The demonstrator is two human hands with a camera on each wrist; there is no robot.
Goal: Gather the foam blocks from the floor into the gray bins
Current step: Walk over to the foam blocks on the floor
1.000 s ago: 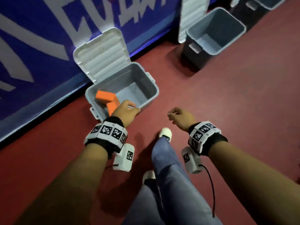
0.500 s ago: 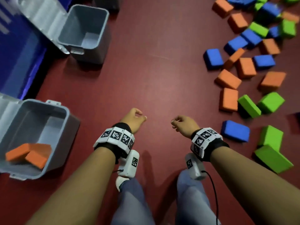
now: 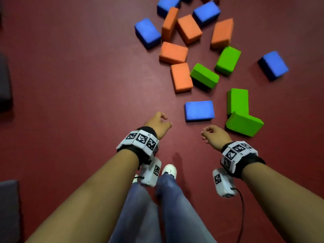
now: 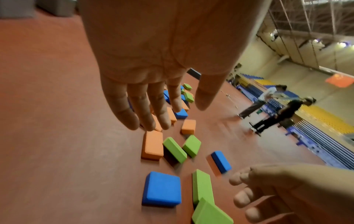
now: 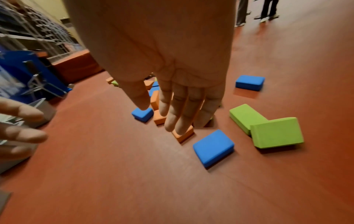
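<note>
Turned away from the gray bins toward the foam blocks [image 3: 199,111] on the floor, both empty, relaxed hands, left hand [image 3: 157,124] and right hand [image 3: 216,135], best lowered onto the nearest blue and green.

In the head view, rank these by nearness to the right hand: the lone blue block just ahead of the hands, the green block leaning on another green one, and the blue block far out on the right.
From the right hand:
1. Leaning green block, just right of the hand.
2. Lone blue block, ahead and slightly left; close to the first, hard to separate.
3. Far blue block, far ahead on the right.
</note>
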